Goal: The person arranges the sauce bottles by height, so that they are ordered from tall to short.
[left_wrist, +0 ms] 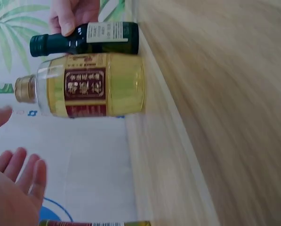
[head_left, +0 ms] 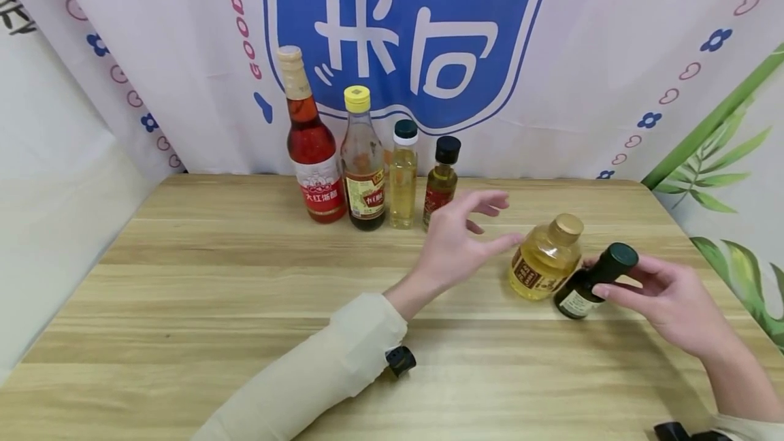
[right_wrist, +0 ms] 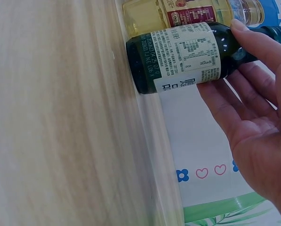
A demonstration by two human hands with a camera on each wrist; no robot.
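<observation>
On the right of the table stands a dark green glass bottle [head_left: 578, 298] with a pale label; my right hand [head_left: 680, 301] holds it at the shoulder, thumb on the near side and fingers behind. In the right wrist view the thumb lies on the bottle's shoulder above its label [right_wrist: 187, 52]. Right beside it is a squat bottle of yellow oil [head_left: 542, 267] with a gold cap. My left hand [head_left: 459, 243] hovers to the left of that oil bottle, fingers spread, holding nothing. In the left wrist view its palm [left_wrist: 11, 188] faces the camera.
Along the back of the table stand a tall red vinegar bottle [head_left: 315, 148], a yellow-capped bottle [head_left: 364, 175], a slim oil bottle [head_left: 403, 182] and a small black-capped bottle [head_left: 439, 186], partly behind my left hand. A printed curtain [head_left: 202, 87] hangs behind the wooden table [head_left: 184, 318].
</observation>
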